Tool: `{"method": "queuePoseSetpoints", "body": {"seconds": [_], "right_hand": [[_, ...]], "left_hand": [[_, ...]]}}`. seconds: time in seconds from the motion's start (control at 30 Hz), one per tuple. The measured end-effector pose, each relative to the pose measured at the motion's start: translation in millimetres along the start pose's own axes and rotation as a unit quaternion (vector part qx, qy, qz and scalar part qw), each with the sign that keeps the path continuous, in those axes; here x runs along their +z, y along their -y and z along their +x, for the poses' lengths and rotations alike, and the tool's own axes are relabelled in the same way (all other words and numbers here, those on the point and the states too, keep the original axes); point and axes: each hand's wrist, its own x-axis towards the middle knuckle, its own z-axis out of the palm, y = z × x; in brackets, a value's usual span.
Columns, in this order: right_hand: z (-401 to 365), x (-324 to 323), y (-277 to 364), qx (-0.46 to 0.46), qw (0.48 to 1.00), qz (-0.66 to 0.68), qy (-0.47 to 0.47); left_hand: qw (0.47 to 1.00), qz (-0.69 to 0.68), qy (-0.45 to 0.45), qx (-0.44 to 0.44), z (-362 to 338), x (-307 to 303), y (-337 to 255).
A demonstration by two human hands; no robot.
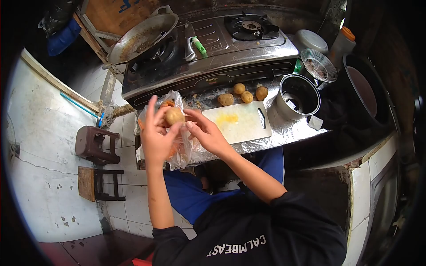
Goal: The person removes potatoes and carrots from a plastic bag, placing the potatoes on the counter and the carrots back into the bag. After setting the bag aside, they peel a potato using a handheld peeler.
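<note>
Between both hands, over a clear plastic bag with orange pieces in it, is a round potato. My left hand holds it from the left, with its fingers partly raised. On the right side, my right hand has its fingers curved near the potato; whether they touch it is hard to tell. To the right lies a white cutting board with a yellow stain. Several more potatoes rest behind the board, along the stove's front.
Behind the counter is a two-burner stove with a large wok and a green-handled peeler or knife. A metal pot, a wire strainer and a dark tub stand right. Stools are at left.
</note>
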Motion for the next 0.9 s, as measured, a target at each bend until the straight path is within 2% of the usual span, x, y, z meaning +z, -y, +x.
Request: {"method": "queuePoseSetpoints", "body": {"seconds": [0.03, 0.07, 0.1, 0.13, 0.17, 0.2, 0.23, 0.27, 0.3, 0.33, 0.37, 0.4, 0.43, 0.5, 0.57, 0.63, 0.67, 0.73, 0.77, 0.83, 0.9], "right_hand": [[-5, 3, 12, 0.078, 0.978, 0.192, 0.022], [-11, 4, 16, 0.153, 0.913, 0.376, 0.041], [-13, -5, 7, 0.174, 0.91, 0.372, 0.049], [-19, -15, 3, 0.172, 0.922, 0.347, 0.012], [-26, -29, 0, 0.169, 0.932, 0.32, -0.026], [-35, -49, -3, 0.159, 0.955, 0.241, -0.069], [-44, -72, -6, 0.149, 0.97, 0.159, -0.109], [-53, -99, -20, 0.15, 0.975, -0.011, -0.161], [-60, -126, -34, 0.148, 0.951, -0.18, -0.205], [-62, -150, -40, 0.18, 0.942, -0.142, -0.245], [-58, -168, -46, 0.212, 0.929, -0.103, -0.285], [-50, -182, -56, 0.194, 0.923, 0.037, -0.332], [-43, -186, -54, 0.172, 0.895, 0.176, -0.373], [-35, -186, -54, 0.132, 0.884, 0.211, -0.396], [-34, -185, -59, 0.159, 0.853, 0.293, -0.401], [-38, -184, -63, 0.161, 0.861, 0.294, -0.382], [-40, -181, -64, 0.158, 0.864, 0.261, -0.401], [-49, -175, -58, 0.16, 0.863, 0.229, -0.422], [-54, -174, -54, 0.157, 0.874, 0.211, -0.408], [-65, -179, -50, 0.155, 0.886, 0.195, -0.39], [-72, -186, -56, 0.167, 0.899, 0.17, -0.367]], "left_hand": [[0.997, 0.061, 0.054, -0.016, -5, 6, -4], [0.992, 0.095, 0.081, 0.026, -12, 14, -7], [0.983, 0.127, 0.108, 0.072, -15, 20, -9], [0.98, 0.123, 0.142, 0.059, -18, 18, -11], [0.98, 0.118, 0.147, 0.061, -21, 15, -6], [0.992, 0.067, 0.103, 0.037, -25, 11, 3], [0.998, 0.015, 0.056, 0.013, -29, 4, 16], [0.999, 0.031, 0.029, -0.022, -31, -9, 35], [0.997, 0.049, -0.001, -0.058, -31, -21, 53], [0.997, 0.047, 0.0, -0.061, -29, -29, 61], [0.99, 0.133, 0.018, -0.033, -27, -35, 67], [0.975, 0.218, 0.036, -0.003, -26, -36, 71], [0.975, 0.217, 0.039, -0.003, -29, -33, 73], [0.968, 0.248, 0.036, -0.028, -25, -23, 74], [0.953, 0.29, 0.056, -0.066, -24, -18, 74], [0.918, 0.387, 0.09, -0.016, -19, -19, 90], [0.917, 0.388, 0.089, -0.016, -20, -19, 97], [0.878, 0.479, 0.031, -0.001, -21, -13, 89], [0.877, 0.479, 0.033, -0.002, -20, -15, 98], [0.817, 0.574, 0.039, 0.034, -15, -24, 117], [0.841, 0.536, 0.06, -0.047, -11, -30, 112]]}}
